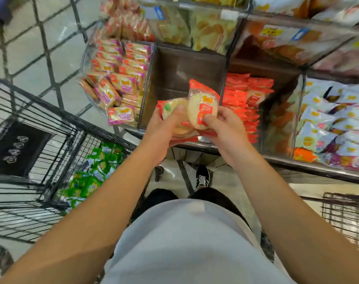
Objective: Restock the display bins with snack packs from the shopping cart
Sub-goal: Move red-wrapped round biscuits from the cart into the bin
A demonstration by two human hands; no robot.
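Here, both hands grip red snack packs (203,107) — left hand (166,128) at nine o'clock, right hand (225,126) pinching — above the dark bin (184,66).

— Where are your arms?
— Both bare forearms reach forward, converging in front of your chest.
— And your hands?
— Your left hand (166,128) has its fingers curled round a stack of packs; your right hand (225,124) pinches the top pack (203,108), thumb on its face.
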